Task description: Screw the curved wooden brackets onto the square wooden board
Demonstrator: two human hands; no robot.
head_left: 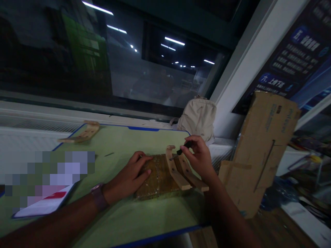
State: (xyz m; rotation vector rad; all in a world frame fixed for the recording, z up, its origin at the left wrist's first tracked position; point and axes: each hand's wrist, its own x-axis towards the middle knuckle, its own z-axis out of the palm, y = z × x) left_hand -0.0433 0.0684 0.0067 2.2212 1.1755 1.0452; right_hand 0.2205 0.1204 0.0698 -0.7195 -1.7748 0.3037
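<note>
My left hand [134, 174] rests on the left end of a brown box wrapped in clear tape [157, 177], thumb and fingers apart. Across the box's right part lie two curved wooden pieces with dark holes: the left wooden piece [176, 174] and the right wooden piece [190, 174]. My right hand [198, 155] is closed around the black handle of a screwdriver [184, 147]. Its thin shaft slants down and left, the tip at or just above the upper hole of the left wooden piece; contact is too blurred to judge.
The green tabletop [116, 137] has blue edging. Another curved wooden piece [89, 132] lies at its far left corner, near a small dark thin object [109, 154]. A pale backpack [198, 115] stands behind the table, and flattened cardboard [261, 148] leans at right.
</note>
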